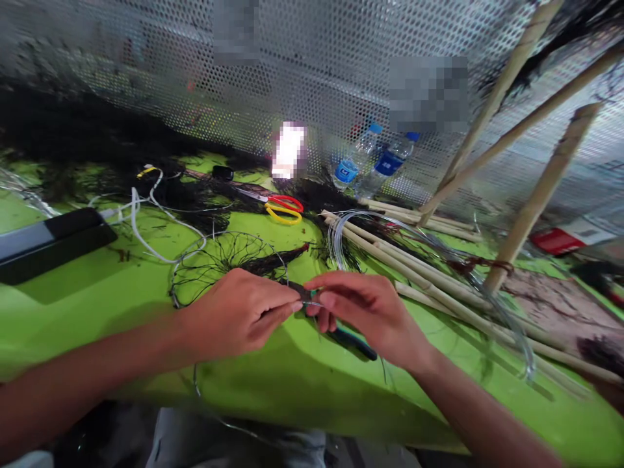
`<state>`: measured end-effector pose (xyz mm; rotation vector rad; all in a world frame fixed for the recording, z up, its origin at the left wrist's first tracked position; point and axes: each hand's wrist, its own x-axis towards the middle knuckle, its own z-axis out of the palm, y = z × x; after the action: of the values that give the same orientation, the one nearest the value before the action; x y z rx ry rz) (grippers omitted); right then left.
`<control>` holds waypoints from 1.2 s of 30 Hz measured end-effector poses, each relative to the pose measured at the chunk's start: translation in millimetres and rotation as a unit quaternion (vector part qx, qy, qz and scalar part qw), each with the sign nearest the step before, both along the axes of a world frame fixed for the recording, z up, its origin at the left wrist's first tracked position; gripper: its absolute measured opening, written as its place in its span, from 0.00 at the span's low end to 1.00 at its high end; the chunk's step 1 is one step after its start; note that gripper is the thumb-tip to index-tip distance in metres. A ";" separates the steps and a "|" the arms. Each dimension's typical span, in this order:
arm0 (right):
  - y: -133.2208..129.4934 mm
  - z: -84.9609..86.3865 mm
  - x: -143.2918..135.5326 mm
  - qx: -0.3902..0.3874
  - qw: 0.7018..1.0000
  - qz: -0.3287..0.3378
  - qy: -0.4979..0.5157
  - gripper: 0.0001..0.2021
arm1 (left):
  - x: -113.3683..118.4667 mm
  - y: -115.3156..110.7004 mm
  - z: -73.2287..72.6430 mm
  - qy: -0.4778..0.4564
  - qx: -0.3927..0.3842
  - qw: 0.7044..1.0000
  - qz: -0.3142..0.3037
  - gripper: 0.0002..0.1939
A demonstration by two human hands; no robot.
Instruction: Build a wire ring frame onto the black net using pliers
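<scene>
Above the front of the green table, my left hand (244,309) is closed, thumb and forefinger pinching a thin wire (311,303). My right hand (373,312) pinches the same wire a short way to the right, its other fingers curled below. Pliers (358,343) with dark green handles show behind and under my right hand; whether its fingers touch them I cannot tell. Just beyond my left hand lies a wire ring (173,286) strung with a web of black strands. A loose wire end hangs over the front edge.
Scissors (284,209) with red and yellow handles, a lit phone (288,149) and two water bottles (347,170) stand or lie farther back. Bamboo sticks (429,279) and a clear wire coil (336,237) are at right. A black box (58,244) with a white cable sits left.
</scene>
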<state>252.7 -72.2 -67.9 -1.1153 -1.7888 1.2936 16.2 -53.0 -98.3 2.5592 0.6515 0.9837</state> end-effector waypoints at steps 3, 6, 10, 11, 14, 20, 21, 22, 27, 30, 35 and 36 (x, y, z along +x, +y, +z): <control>11.1 4.4 -3.2 -0.221 0.971 0.061 0.068 0.19 | -1.1 -1.1 0.5 0.017 0.016 1.000 0.001 0.17; 19.2 3.1 -5.6 -0.267 0.954 0.121 0.059 0.21 | -2.2 -1.1 1.5 0.019 0.020 1.000 0.000 0.17; 21.8 1.5 -6.1 -0.251 0.958 0.129 0.054 0.20 | -3.2 -1.2 4.7 0.028 -0.019 0.999 -0.008 0.17; 21.1 2.5 -5.8 -0.233 0.963 0.127 0.038 0.19 | -3.4 -1.4 5.8 0.032 -0.032 0.999 -0.010 0.18; 15.7 8.4 -4.5 -0.085 0.985 0.128 -0.078 0.16 | -3.6 -2.9 8.4 0.025 -0.052 0.998 -0.014 0.18; -9.2 18.5 -8.4 0.550 0.747 0.110 -0.358 0.15 | -3.0 -6.1 11.5 0.004 -0.064 0.998 -0.021 0.18; -13.1 19.7 -9.8 0.607 0.693 0.102 -0.375 0.14 | -3.2 -6.5 12.3 0.003 -0.065 0.998 -0.021 0.19; -16.1 21.1 -11.0 0.630 0.669 0.092 -0.383 0.13 | -3.7 -6.8 13.1 0.005 -0.062 0.998 -0.020 0.19; -12.4 29.7 -8.6 0.133 0.962 0.071 -0.229 0.15 | -7.4 -8.3 15.9 -0.007 0.002 1.000 -0.007 0.17; -3.1 30.3 -2.9 -0.203 0.974 0.102 -0.018 0.19 | -8.3 -8.2 15.4 -0.020 0.012 1.000 -0.013 0.16; -3.9 21.3 -3.3 -0.283 0.953 0.026 0.108 0.12 | -7.3 -7.6 15.2 -0.031 0.004 0.999 -0.026 0.16; -5.9 19.9 -4.7 -0.282 0.952 0.007 0.122 0.10 | -7.0 -7.9 15.8 -0.025 -0.001 0.999 -0.029 0.15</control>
<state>248.1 -78.1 -48.0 -1.1639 -1.2755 1.9316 9.3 -60.9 -82.5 2.5279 0.5622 1.0226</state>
